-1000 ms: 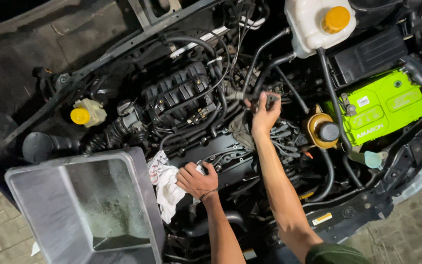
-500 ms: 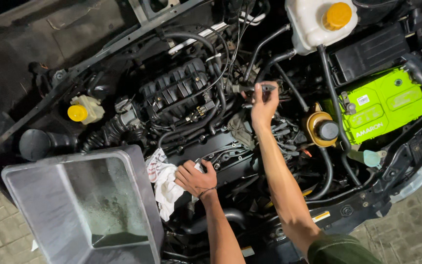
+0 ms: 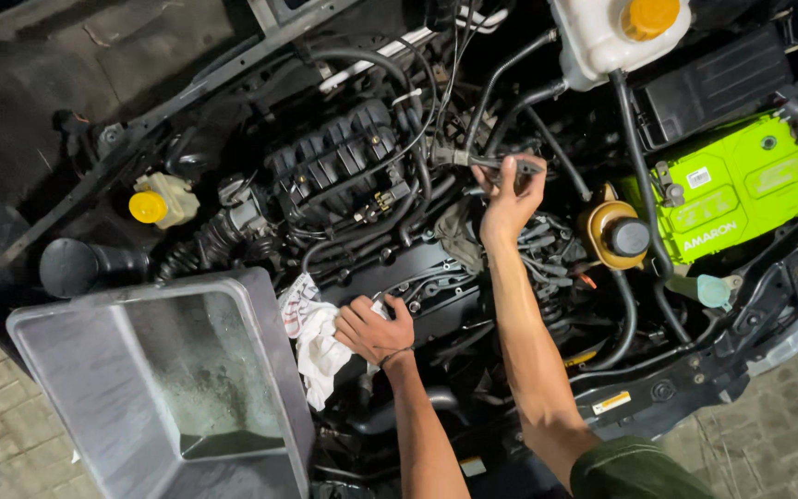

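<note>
- The right hand (image 3: 508, 199) reaches deep into the engine bay (image 3: 473, 305), its fingers curled around a slim dark tool (image 3: 496, 164) that lies roughly level near the middle of the bay, toward its far edge.
- The left hand (image 3: 373, 330) is closed into a loose fist and rests on the dark engine cover (image 3: 436, 296), knuckles up; whether it grips anything I cannot tell.
- A white rag (image 3: 318, 337) with red marks lies just beside the left hand, touching it, and hangs down toward the near edge of the bay.
- A black ribbed intake manifold (image 3: 339, 166) sits left of the right hand, with hoses and wires crossing above it.
- A bright green battery (image 3: 741, 189) fills the right side of the bay; a gold-rimmed filler with a black cap (image 3: 622, 236) stands between it and the right forearm.
- A white coolant tank with a yellow cap (image 3: 616, 32) is at the far right corner.
- A small reservoir with a yellow cap (image 3: 161, 201) sits at the left edge.
- A grey plastic tray (image 3: 76, 370) stands at the near left corner.
</note>
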